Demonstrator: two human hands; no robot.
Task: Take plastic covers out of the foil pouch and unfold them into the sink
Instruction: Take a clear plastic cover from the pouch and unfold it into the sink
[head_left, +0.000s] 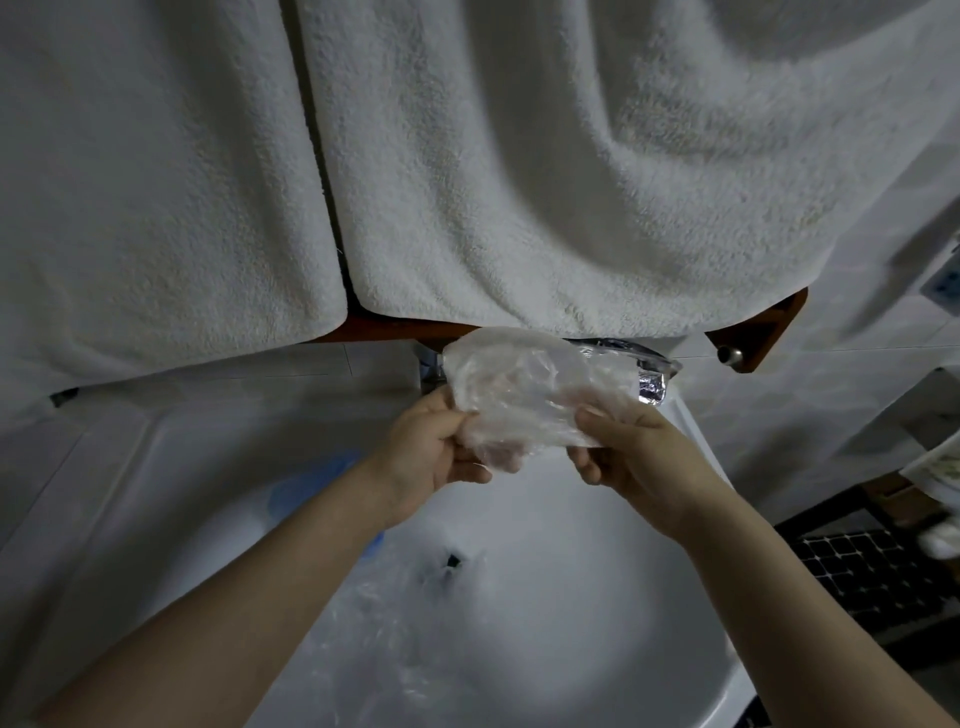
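Observation:
A clear, crinkled plastic cover (519, 387) is held up over the white sink (597, 649). My left hand (436, 447) pinches its lower left edge. My right hand (623, 452) grips its lower right edge. The silver foil pouch (652, 389) pokes out behind the cover at the right, by my right hand; whether my fingers hold it is hidden. Thin clear plastic (395, 639) lies spread in the basin near the drain (451, 561).
Two white towels (467, 182) hang from a wooden rail (753, 332) right above the sink. A chrome tap (623, 348) sits behind the cover. A blue object (306, 488) rests at the sink's left rim. Dark mosaic floor (872, 577) shows at the right.

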